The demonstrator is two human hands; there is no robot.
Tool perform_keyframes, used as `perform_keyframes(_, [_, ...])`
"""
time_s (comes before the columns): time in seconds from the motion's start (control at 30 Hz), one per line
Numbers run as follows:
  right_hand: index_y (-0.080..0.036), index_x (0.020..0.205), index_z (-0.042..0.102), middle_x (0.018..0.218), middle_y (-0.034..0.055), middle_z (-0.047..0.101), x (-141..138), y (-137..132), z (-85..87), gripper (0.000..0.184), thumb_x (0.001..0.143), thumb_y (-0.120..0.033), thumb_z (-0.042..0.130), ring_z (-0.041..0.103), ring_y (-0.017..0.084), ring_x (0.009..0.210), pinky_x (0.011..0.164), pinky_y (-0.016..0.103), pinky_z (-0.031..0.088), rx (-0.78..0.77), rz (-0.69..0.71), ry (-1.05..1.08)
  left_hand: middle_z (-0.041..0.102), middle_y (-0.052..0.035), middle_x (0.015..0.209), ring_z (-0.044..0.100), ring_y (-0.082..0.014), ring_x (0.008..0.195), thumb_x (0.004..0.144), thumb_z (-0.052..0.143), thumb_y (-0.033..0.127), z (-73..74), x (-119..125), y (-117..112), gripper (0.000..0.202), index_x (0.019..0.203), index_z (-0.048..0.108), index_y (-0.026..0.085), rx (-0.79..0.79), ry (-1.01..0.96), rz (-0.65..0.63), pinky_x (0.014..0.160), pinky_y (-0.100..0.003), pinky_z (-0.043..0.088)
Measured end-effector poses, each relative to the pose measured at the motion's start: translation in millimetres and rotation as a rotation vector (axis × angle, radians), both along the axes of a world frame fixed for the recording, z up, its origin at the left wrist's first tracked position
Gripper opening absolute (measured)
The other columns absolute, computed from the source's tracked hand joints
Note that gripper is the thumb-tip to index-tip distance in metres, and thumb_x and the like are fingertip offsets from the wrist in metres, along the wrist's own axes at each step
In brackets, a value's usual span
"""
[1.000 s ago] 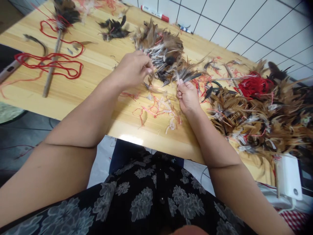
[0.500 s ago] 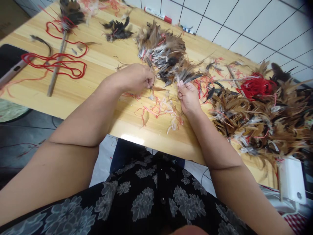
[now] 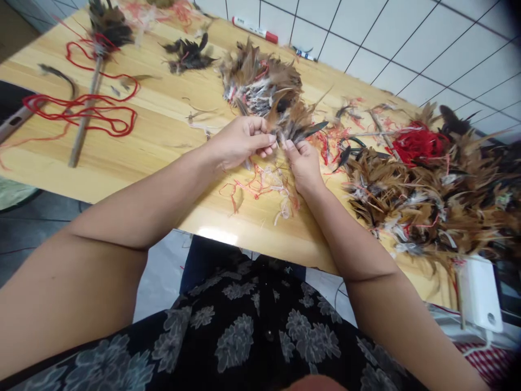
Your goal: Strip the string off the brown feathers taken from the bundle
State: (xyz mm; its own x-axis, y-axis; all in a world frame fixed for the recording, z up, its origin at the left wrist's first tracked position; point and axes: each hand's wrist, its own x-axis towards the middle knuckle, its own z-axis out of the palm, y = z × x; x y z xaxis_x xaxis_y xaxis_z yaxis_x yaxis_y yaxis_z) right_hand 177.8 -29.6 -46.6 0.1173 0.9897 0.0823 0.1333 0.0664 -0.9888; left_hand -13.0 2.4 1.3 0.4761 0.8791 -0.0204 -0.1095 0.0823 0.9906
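My right hand (image 3: 304, 163) pinches a small bunch of brown and dark feathers (image 3: 300, 120) at its base, the tips fanning up and away from me. Close beside it on the left, my left hand (image 3: 249, 142) is closed in a pinch of thumb and forefinger, with a brown feather (image 3: 278, 106) rising just behind the fingertips. The fingers partly hide what they grip. Just beyond both hands lies a larger heap of brown feathers with pale quills (image 3: 260, 81). Shreds of red and white string (image 3: 264, 184) are scattered on the wood below my hands.
At left, red cord (image 3: 118, 120) lies looped over a stick (image 3: 83, 127) with feathers tied at its top, near a phone (image 3: 16, 117). A big feather pile (image 3: 431, 195) and red string bundle (image 3: 419, 144) cover the right. Markers (image 3: 254, 28) lie by the tiled wall.
My left hand has moved right from the feather heap to beside my right hand, its fingertips now near the bunch. My right hand keeps its hold. The whole view has shifted slightly.
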Motion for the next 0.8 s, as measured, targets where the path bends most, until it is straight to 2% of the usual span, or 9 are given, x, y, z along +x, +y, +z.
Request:
perform_keyframes(0.1, [-0.024, 0.082, 0.059, 0.080, -0.0033, 0.061, -2, 0, -2.3, 0.057, 0.100, -0.072, 0.084, 0.061, 0.015, 0.086, 0.085, 0.031, 0.053, -0.013, -0.030, -0.019, 0.071, 0.0016, 0.074, 0.069, -0.0092, 0.063, 0.104, 0.087, 0.002, -2.5, 6, -3, 0.033, 0.087, 0.063, 0.017, -0.060, -0.024, 0.081, 0.066, -0.022, 0.055])
perform_keyframes(0.2, [-0.024, 0.082, 0.059, 0.080, -0.0040, 0.060, -3, 0, -4.3, 0.044, 0.107, -0.052, 0.082, 0.057, 0.015, 0.083, 0.084, 0.031, 0.050, -0.007, -0.049, -0.125, 0.069, 0.0026, 0.070, 0.066, -0.0092, 0.061, 0.100, 0.085, -0.002, -6.2, 7, -2, 0.034, 0.083, 0.063, 0.018, -0.047, -0.018, 0.114, 0.062, -0.020, 0.051])
perform_keyframes(0.3, [-0.024, 0.077, 0.055, 0.078, -0.0048, 0.055, -3, -1, -4.3, 0.042, 0.107, -0.036, 0.081, 0.052, 0.014, 0.078, 0.082, 0.032, 0.045, -0.016, -0.051, -0.284, 0.066, 0.0031, 0.067, 0.061, -0.0098, 0.060, 0.094, 0.086, -0.004, -11.4, 6, 0, 0.035, 0.079, 0.065, 0.018, 0.010, 0.001, 0.125, 0.060, -0.021, 0.047])
perform_keyframes(0.4, [-0.025, 0.076, 0.052, 0.079, -0.0040, 0.055, -3, -2, -4.0, 0.044, 0.106, -0.036, 0.082, 0.055, 0.015, 0.079, 0.082, 0.033, 0.045, 0.010, -0.031, -0.410, 0.066, 0.0021, 0.067, 0.056, -0.0107, 0.060, 0.091, 0.083, -0.006, -14.8, 4, 2, 0.033, 0.077, 0.067, 0.019, 0.046, 0.007, 0.108, 0.059, -0.023, 0.043])
perform_keyframes(0.53, [-0.025, 0.076, 0.055, 0.083, -0.0010, 0.061, -3, -3, -4.8, 0.041, 0.105, -0.037, 0.081, 0.060, 0.018, 0.084, 0.087, 0.035, 0.051, 0.049, -0.018, -0.491, 0.065, 0.0024, 0.068, 0.057, -0.0108, 0.062, 0.088, 0.082, -0.012, -15.0, 6, 2, 0.035, 0.078, 0.066, 0.017, 0.051, 0.025, 0.105, 0.064, -0.025, 0.045])
perform_keyframes(0.67, [-0.024, 0.077, 0.063, 0.092, 0.0029, 0.070, -6, -4, -3.8, 0.034, 0.106, -0.034, 0.078, 0.068, 0.021, 0.095, 0.096, 0.038, 0.056, 0.064, 0.018, -0.510, 0.064, 0.0051, 0.072, 0.062, -0.0108, 0.066, 0.082, 0.074, -0.020, -13.6, 10, 1, 0.038, 0.082, 0.065, 0.016, 0.061, 0.018, 0.146, 0.070, -0.024, 0.048])
perform_keyframes(0.8, [-0.023, 0.077, 0.067, 0.090, 0.0025, 0.069, -7, -4, -3.5, 0.034, 0.110, -0.033, 0.074, 0.069, 0.021, 0.093, 0.096, 0.038, 0.057, 0.030, 0.005, -0.493, 0.065, 0.0058, 0.075, 0.068, -0.0125, 0.068, 0.081, 0.071, -0.020, -12.7, 13, 1, 0.038, 0.087, 0.066, 0.017, 0.066, -0.006, 0.159, 0.075, -0.025, 0.054])
